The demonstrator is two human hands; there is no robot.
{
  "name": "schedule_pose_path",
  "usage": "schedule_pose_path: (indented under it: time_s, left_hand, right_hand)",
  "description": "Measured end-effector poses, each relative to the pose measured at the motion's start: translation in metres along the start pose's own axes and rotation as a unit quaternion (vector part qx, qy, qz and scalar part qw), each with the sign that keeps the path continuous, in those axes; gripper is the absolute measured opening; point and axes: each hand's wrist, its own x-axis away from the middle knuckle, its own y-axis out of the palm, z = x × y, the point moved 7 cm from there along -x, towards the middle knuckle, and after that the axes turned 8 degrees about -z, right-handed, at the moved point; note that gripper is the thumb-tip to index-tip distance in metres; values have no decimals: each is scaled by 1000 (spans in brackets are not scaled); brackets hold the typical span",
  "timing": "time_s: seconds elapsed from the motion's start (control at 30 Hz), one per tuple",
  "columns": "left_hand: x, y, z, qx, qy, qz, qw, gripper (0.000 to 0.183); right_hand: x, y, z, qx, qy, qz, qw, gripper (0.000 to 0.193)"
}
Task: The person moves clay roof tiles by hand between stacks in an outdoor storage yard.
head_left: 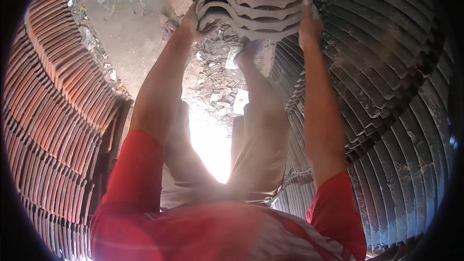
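A stack of curved roof tiles (253, 2) is held out in front of the person, above the dirt ground (130, 34). The left hand (191, 21) clamps the stack's left end and the right hand (309, 24) presses flat against its right end. Grey stacked tiles (396, 116) stand just right of the stack; reddish tile rows (53, 101) lie well to its left.

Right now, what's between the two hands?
In the head view, a stack of curved roof tiles sits between the left hand and right hand, gripped at both ends.
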Motion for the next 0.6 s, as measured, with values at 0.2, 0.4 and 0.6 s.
schedule_pose_path:
  time_s: [0.2, 0.4, 0.6]
  left_hand:
    - [-16, -18, -2, 68, -32, -112, 991, 40]
    - [-43, -25, -11, 107, 26, -140, 984, 50]
    - [-31, -15, -12, 29, 49, -7, 998, 55]
  right_hand:
    - [5, 9, -15, 63, 39, -6, 997, 52]
    - [6, 12, 25, -163, 261, -185, 933, 72]
    - [13, 10, 26, -107, 291, -169, 936, 71]
